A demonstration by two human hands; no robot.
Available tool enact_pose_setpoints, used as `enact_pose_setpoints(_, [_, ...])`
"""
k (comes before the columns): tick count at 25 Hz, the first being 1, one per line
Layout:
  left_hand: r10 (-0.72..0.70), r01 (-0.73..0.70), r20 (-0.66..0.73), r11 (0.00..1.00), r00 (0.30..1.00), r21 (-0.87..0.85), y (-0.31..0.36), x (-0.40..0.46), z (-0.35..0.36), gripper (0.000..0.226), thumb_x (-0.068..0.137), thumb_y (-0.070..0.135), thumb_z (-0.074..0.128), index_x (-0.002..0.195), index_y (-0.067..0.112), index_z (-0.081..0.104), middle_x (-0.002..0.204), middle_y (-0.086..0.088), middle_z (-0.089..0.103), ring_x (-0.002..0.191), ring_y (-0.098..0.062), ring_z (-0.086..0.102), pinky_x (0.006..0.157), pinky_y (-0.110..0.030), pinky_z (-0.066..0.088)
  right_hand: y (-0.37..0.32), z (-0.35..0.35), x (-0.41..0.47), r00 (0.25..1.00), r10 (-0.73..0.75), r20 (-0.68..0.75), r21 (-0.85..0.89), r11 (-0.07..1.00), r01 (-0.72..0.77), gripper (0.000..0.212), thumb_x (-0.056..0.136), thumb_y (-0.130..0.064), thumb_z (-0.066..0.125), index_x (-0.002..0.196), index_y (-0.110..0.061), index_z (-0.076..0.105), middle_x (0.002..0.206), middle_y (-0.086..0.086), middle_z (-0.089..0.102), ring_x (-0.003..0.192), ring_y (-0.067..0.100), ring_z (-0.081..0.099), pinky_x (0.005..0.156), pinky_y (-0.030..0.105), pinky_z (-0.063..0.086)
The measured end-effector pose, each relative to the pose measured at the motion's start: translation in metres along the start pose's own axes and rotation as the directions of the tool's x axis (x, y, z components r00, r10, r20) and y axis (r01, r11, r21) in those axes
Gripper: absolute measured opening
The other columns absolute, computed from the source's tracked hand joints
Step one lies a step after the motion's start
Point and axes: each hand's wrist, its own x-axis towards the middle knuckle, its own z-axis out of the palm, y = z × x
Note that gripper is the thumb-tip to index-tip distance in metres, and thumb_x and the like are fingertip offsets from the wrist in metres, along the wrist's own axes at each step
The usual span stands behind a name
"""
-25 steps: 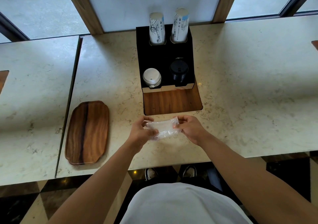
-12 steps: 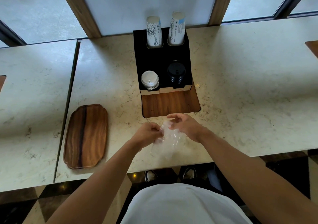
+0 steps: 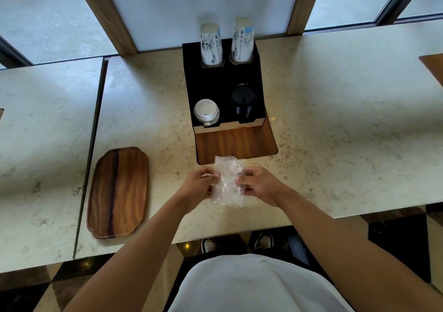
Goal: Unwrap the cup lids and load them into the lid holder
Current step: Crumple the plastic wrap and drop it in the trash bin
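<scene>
A clear plastic wrapper hangs crumpled between my two hands, just in front of the holder's wooden base. My left hand pinches its left edge and my right hand pinches its right edge. I cannot tell whether lids are inside it. The black lid holder stands at the back middle of the counter. A stack of white lids fills its front left slot and a stack of black lids its front right slot.
Two stacks of printed paper cups stand upside down in the holder's rear slots. A wooden tray lies on the marble counter to the left. Windows and wooden posts rise behind; the counter edge is near my body.
The wrapper was held stretched sideways, then dropped lower and bunched up. Now it is held upright and spread between both hands, slightly nearer the holder.
</scene>
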Motion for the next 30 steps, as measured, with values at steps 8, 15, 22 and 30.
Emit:
enact_pose_setpoints(8, [-0.036,0.039,0.121,0.999,0.992,-0.019,0.006,-0.007,-0.004,0.029,0.093,-0.003,0.054,0.119,0.007,0.064,0.102,-0.025,0.064,0.077,-0.039,0.062,0.061,-0.042,0.058,0.001,0.002,0.005,0.996,-0.08,-0.029,0.025,0.996,0.081,0.026,0.091,-0.009,0.072,0.106,-0.03,0.078,0.086,0.008,0.069,0.078,0.021,0.058,0.072,0.029,0.053])
enact_pose_setpoints(15, [-0.142,0.164,0.084,0.907,0.986,-0.387,0.003,-0.003,-0.004,0.035,0.095,-0.012,0.041,0.114,-0.002,0.068,0.099,-0.025,0.068,0.065,-0.028,0.064,0.05,-0.031,0.055,0.002,0.013,0.005,0.989,-0.145,-0.029,0.286,0.947,0.148,0.035,0.097,0.004,0.056,0.098,-0.018,0.083,0.103,0.007,0.079,0.093,0.017,0.074,0.082,0.025,0.059])
enact_pose_setpoints(22, [-0.161,0.177,0.074,0.904,0.984,-0.389,0.0,-0.002,-0.011,0.024,0.085,0.016,0.053,0.088,0.0,0.069,0.096,-0.018,0.074,0.084,-0.034,0.071,0.069,-0.041,0.059,0.003,0.011,0.007,0.992,0.075,0.099,0.345,0.933,-0.105,0.046,0.098,-0.053,0.053,0.102,-0.013,0.075,0.111,0.016,0.076,0.098,0.035,0.073,0.086,0.048,0.059])
enact_pose_setpoints(30, [-0.038,0.04,0.026,0.994,0.999,-0.099,0.002,0.001,-0.022,0.053,0.08,-0.021,0.069,0.122,0.011,0.067,0.119,-0.028,0.064,0.105,-0.043,0.068,0.082,-0.048,0.062,0.011,0.022,0.012,0.997,0.072,0.006,0.126,0.989,-0.072,0.047,0.082,-0.016,0.084,0.122,-0.022,0.061,0.126,0.023,0.063,0.094,0.035,0.075,0.08,0.039,0.06])
